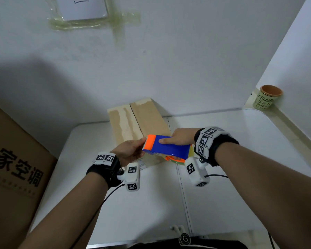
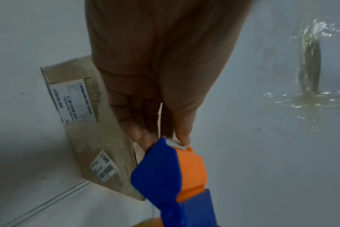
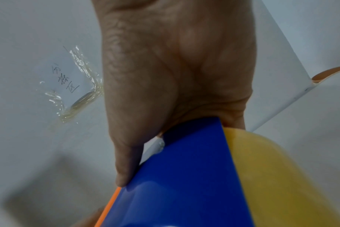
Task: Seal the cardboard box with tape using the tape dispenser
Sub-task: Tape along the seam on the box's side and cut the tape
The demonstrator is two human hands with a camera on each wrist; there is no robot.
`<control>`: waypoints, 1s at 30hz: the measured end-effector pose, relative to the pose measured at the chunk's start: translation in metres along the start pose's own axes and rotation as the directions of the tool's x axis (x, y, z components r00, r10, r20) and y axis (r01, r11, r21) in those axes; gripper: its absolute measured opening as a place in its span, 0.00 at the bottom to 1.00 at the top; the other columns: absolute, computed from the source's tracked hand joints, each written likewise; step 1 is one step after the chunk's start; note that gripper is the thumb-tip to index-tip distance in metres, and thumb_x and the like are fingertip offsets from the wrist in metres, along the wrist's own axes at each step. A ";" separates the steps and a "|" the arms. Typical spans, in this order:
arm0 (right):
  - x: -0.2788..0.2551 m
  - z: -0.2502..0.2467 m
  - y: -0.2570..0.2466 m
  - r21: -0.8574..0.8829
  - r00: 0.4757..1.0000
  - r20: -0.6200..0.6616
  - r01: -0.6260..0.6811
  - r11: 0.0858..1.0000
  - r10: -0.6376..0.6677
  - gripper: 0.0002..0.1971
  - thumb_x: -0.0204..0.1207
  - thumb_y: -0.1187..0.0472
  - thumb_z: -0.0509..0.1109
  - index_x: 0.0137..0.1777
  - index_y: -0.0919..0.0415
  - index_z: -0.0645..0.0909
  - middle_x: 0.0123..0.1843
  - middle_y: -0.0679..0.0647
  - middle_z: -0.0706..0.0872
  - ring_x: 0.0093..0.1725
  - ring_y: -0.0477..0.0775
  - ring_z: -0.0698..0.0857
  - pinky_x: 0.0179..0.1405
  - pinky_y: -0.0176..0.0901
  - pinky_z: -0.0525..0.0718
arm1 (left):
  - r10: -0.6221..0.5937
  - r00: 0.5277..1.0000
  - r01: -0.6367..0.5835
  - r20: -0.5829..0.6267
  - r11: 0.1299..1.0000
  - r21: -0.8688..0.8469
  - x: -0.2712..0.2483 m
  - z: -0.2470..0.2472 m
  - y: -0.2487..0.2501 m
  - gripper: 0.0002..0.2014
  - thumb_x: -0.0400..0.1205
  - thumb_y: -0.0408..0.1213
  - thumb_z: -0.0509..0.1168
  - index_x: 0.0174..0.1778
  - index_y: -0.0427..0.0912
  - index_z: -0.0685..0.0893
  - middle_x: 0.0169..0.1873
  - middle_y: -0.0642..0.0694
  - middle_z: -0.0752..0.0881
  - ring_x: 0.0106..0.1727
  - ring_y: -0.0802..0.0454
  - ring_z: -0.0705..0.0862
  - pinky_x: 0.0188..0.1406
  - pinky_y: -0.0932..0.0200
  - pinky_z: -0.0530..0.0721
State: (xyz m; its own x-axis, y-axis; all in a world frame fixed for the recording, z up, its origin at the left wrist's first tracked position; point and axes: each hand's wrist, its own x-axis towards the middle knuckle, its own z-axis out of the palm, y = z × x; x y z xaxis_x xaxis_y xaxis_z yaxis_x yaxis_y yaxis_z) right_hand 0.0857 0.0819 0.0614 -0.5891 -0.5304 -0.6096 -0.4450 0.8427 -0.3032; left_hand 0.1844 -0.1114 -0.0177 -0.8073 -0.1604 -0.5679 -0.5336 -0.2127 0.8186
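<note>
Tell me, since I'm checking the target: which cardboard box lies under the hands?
The small box on the white table, with labels and a top seam; the large printed box stands far left.

tape dispenser (image 1: 166, 147): blue-orange, held above | cardboard box (image 1: 138, 126): flaps closed

In front of me a plain white wall (image 1: 169, 60) carries a white sheet of paper with handwritten marks (image 1: 83, 8), stuck on with wrinkled yellowish clear tape (image 1: 97, 22), and a soft grey shadow falls across the wall's lower left. Below it lies the smooth white table (image 1: 142, 203), split by a thin seam running away from me. A large brown cardboard carton printed with black characters (image 1: 13, 159) stands at my left, and a pale green cup with an orange inside (image 1: 267, 97) sits on a beige ledge (image 1: 294, 133) at my right.
</note>
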 end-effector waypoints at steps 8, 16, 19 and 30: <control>-0.002 0.007 -0.005 0.011 0.998 -0.036 0.061 0.998 -0.060 0.32 0.77 0.29 0.52 0.38 0.59 0.78 0.44 0.57 0.84 0.42 0.55 0.83 0.39 0.39 0.76 | -0.010 1.000 0.009 -0.005 0.998 -0.056 -0.002 -0.011 -0.019 0.19 0.79 0.54 0.67 0.29 0.44 0.86 0.27 0.44 0.80 0.29 0.51 0.75 0.38 0.59 0.72; 0.000 0.013 0.002 0.068 0.991 -0.031 0.128 0.989 -0.127 0.28 0.76 0.30 0.56 0.34 0.55 0.75 0.40 0.56 0.83 0.35 0.50 0.81 0.36 0.37 0.75 | -0.099 0.995 0.095 -0.003 0.965 -0.244 0.001 -0.008 -0.032 0.12 0.74 0.45 0.74 0.30 0.41 0.86 0.34 0.42 0.80 0.30 0.54 0.77 0.39 0.63 0.76; 0.002 0.016 0.007 0.086 0.993 -0.029 0.119 0.989 -0.117 0.29 0.75 0.29 0.57 0.34 0.56 0.77 0.38 0.55 0.84 0.35 0.51 0.82 0.36 0.37 0.76 | -0.036 0.999 0.032 -0.021 0.986 -0.161 0.001 -0.004 -0.034 0.08 0.77 0.35 0.70 0.33 0.41 0.88 0.35 0.41 0.79 0.29 0.55 0.77 0.33 0.66 0.79; 0.011 0.019 -0.002 -0.103 0.986 -0.122 0.102 0.989 -0.114 0.29 0.74 0.31 0.61 0.29 0.57 0.71 0.30 0.51 0.76 0.34 0.54 0.78 0.29 0.40 0.69 | 0.161 0.947 -0.193 -0.279 0.977 -0.094 -0.004 -0.028 -0.031 0.08 0.82 0.31 0.66 0.42 0.31 0.88 0.36 0.40 0.88 0.38 0.50 0.83 0.43 0.64 0.86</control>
State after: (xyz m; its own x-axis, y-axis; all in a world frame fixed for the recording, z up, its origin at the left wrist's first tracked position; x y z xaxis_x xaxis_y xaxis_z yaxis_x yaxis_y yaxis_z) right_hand 0.0932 0.0759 0.0410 -0.6125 -0.6306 -0.4766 -0.5697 0.7702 -0.2869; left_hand 0.2114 -0.1311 -0.0436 -0.7797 -0.4551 -0.4301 -0.3414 -0.2669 0.9012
